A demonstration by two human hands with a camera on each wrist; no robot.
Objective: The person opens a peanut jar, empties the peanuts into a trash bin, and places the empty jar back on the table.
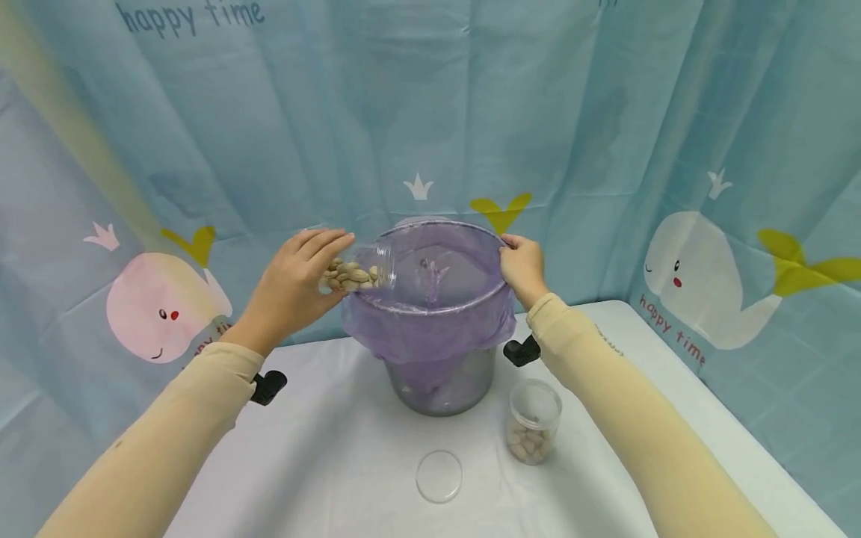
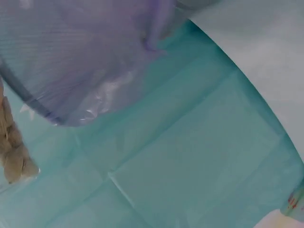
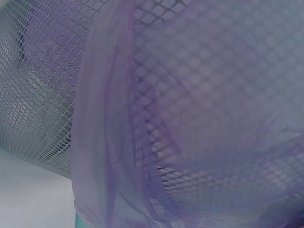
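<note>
A white-clothed table (image 1: 350,463) is set before a pale blue curtain printed with whales (image 1: 572,112), which closes off the scene on three sides. At the table's middle a grey wire-mesh waste bin (image 1: 440,388) is stood, lined with a thin purple plastic bag (image 1: 430,329) whose edge is folded down over the rim, so that the liner is kept open and anything tipped in is caught. The right hand (image 1: 521,265) is pinched on the bin's right rim, apparently so that bin and liner are steadied. A small clear plastic jar of pale shelled nuts (image 1: 356,275) is grasped in the left hand (image 1: 296,288), fingers curled over it; it is held on its side at the left rim, mouth turned inward over the bag, so that the contents can slide out. A second clear jar part-filled with nuts (image 1: 534,422) is left upright just right of the bin's base, and a clear round lid (image 1: 439,476) lies flat in front, out of the way.
</note>
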